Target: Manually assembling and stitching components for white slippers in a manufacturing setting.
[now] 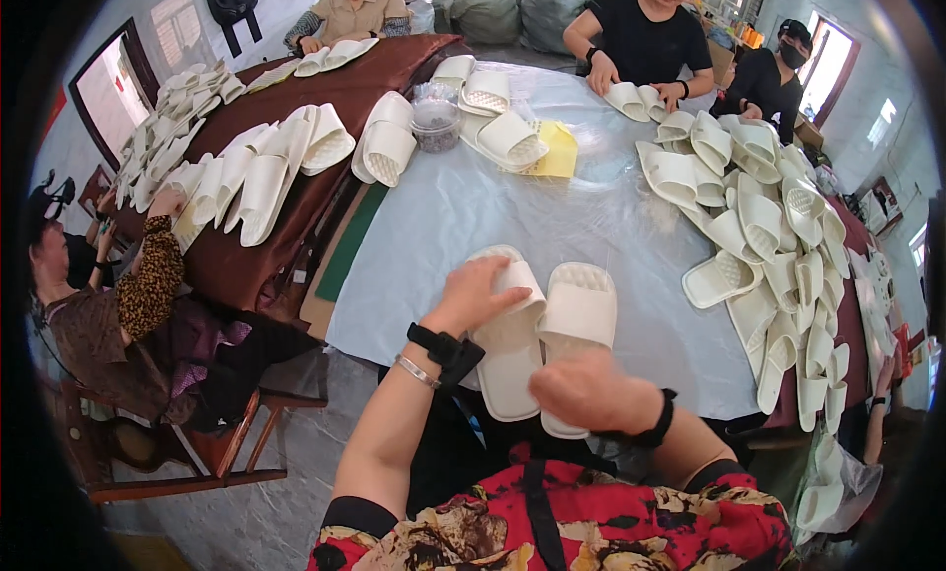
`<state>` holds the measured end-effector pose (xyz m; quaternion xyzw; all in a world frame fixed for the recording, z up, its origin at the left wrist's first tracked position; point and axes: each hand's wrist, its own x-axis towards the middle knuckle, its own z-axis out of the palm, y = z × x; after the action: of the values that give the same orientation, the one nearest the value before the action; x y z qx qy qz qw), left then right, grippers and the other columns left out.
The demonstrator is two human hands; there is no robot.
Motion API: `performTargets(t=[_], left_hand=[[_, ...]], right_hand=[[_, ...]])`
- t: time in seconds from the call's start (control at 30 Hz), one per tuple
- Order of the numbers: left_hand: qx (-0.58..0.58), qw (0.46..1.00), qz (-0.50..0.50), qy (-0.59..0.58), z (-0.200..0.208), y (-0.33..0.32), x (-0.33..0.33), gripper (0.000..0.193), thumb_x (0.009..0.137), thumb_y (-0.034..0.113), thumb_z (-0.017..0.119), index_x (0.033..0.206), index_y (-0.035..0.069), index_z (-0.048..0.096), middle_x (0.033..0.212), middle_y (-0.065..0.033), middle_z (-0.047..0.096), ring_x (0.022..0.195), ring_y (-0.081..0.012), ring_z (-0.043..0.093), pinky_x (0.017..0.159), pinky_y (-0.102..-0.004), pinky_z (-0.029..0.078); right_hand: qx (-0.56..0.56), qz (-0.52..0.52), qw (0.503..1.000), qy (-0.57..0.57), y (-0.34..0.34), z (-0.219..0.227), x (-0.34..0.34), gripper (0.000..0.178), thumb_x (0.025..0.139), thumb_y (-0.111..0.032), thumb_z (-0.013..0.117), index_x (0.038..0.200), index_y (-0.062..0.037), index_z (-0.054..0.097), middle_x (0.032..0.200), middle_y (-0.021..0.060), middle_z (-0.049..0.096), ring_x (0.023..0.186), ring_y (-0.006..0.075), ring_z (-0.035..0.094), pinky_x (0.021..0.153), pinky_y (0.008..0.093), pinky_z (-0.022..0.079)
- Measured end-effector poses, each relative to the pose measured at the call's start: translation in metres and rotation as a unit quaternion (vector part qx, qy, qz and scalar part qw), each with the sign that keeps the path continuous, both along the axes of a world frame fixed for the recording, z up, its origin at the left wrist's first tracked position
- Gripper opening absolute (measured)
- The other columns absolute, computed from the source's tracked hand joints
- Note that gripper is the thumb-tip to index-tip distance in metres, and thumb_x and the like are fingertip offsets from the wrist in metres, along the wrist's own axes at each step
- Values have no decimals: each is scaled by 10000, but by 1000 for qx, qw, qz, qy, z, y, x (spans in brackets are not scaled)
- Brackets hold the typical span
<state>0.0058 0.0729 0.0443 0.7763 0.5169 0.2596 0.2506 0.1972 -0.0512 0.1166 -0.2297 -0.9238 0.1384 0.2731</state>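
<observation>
Two cream slide slippers lie side by side at the near edge of the sheeted table. My left hand point(481, 297) grips the left slipper point(509, 359) by its strap, thumb on top and the other fingers partly hidden. Beside it, the right slipper point(578, 300) lies toe away from me. Over that slipper's heel half, my right hand point(594, 389) is curled closed and a little blurred. What its fingers hold, if anything, is hidden.
A heap of cream slippers point(759, 226) covers the table's right side. A clear tub point(436, 126), more slippers point(485, 93) and a yellow paper point(558, 149) sit farther back. Left, a brown-covered table point(345, 73) bears slippers. Several co-workers sit around; one co-worker's hands point(641, 93) handle slippers across from me.
</observation>
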Motion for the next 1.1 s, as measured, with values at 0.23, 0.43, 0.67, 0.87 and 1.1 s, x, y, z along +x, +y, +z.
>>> performTargets(t=[0.23,0.43,0.67,0.87,1.1], left_hand=[[-52,998,46,-11,2,6,-22,629,733,487,696,1110,-11,621,1063,-205,643,996,-322,615,856,-383,476],[-60,996,62,-17,3,5,-14,613,737,490,687,1079,-17,636,1029,-215,652,967,-326,626,839,-388,482],[101,993,-35,-58,49,-34,13,530,737,234,731,1189,6,573,1176,-156,586,1008,-266,578,864,-345,467],[-35,887,-374,-268,73,-88,63,321,809,94,631,1122,29,609,1159,-181,595,1031,-307,592,887,-344,469],[-233,852,-377,-278,74,-63,45,243,968,164,500,1089,-22,598,1017,-73,655,959,-121,580,840,-280,467]], right_hand=[[264,-231,883,312,1,87,76,87,818,-22,535,782,-84,485,602,42,430,490,189,392,460,305,292],[356,-222,788,452,-4,110,110,86,942,-33,433,859,-45,415,601,18,376,512,107,336,450,250,241],[118,-130,978,112,-15,74,43,100,693,-47,659,742,-100,590,667,50,557,582,231,538,521,336,434],[141,71,960,232,-12,38,-18,187,707,-65,640,883,-47,580,681,38,518,579,204,529,504,306,422],[117,37,970,211,-11,42,4,167,756,-69,669,876,-44,555,667,46,512,535,218,520,467,306,413]])
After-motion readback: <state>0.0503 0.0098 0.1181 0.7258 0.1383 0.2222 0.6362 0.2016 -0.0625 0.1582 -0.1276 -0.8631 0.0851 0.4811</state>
